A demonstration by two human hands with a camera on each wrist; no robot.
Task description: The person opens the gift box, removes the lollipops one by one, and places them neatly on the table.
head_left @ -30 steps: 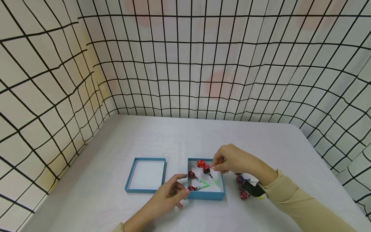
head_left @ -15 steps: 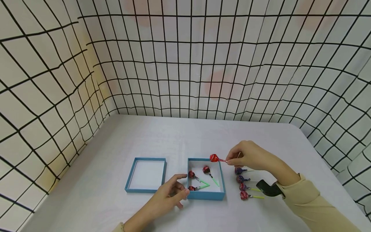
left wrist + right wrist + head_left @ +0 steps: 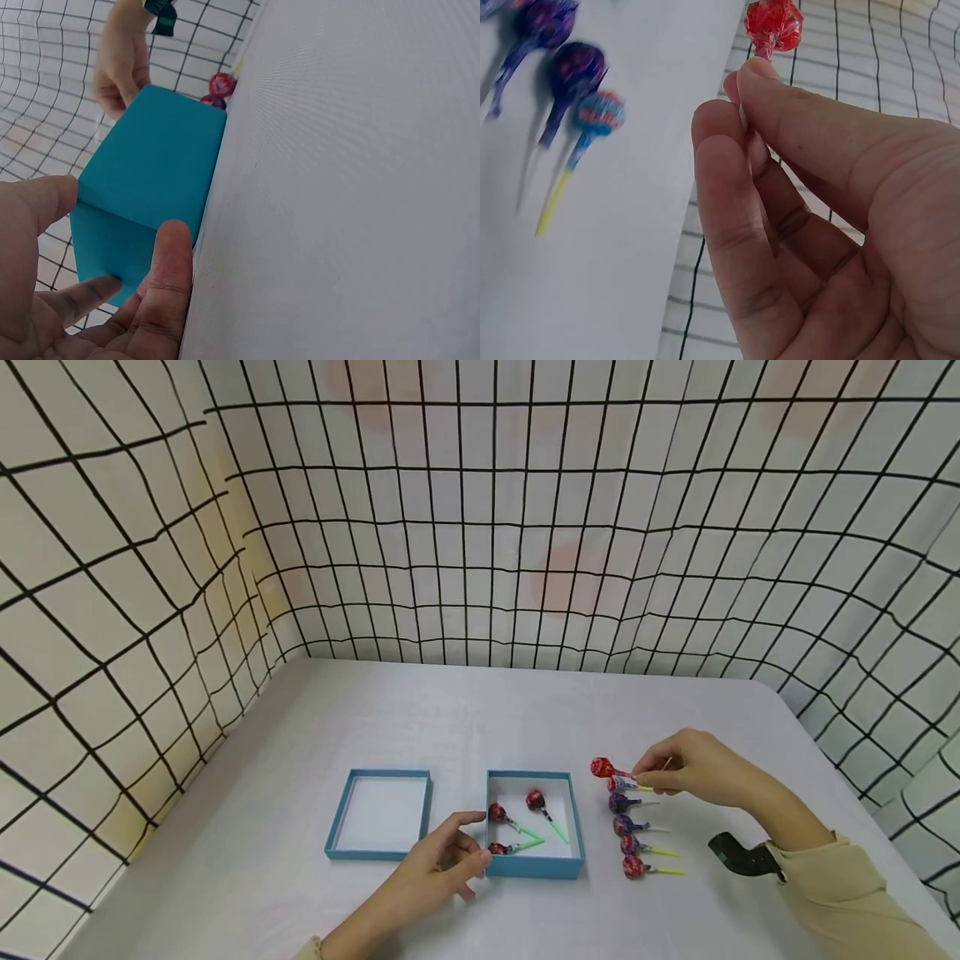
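Observation:
Over the top end of a row of lollipops, my right hand (image 3: 697,768) pinches a red-wrapped lollipop (image 3: 602,767) by its stick, the candy end pointing left. Thumb and fingertips meet just below the red candy (image 3: 772,26) in the right wrist view. My left hand (image 3: 447,860) touches the left side and front left corner of a blue box (image 3: 534,867), its fingers spread and relaxed. Inside the box lie 3 dark red lollipops with green sticks, one of them the upper lollipop (image 3: 535,800). In the left wrist view the blue box wall (image 3: 157,157) hides the contents.
Several lollipops lie in a column right of the box, a red lollipop (image 3: 633,866) nearest the front and a blue-and-red lollipop (image 3: 600,112) at the far end. Left of the box lies a shallow blue lid (image 3: 366,855). Black-gridded white walls (image 3: 495,527) surround the white table (image 3: 450,710).
My right hand has carried the red lollipop out of the box and rightward to above the column's far end. My left hand has stayed at the box.

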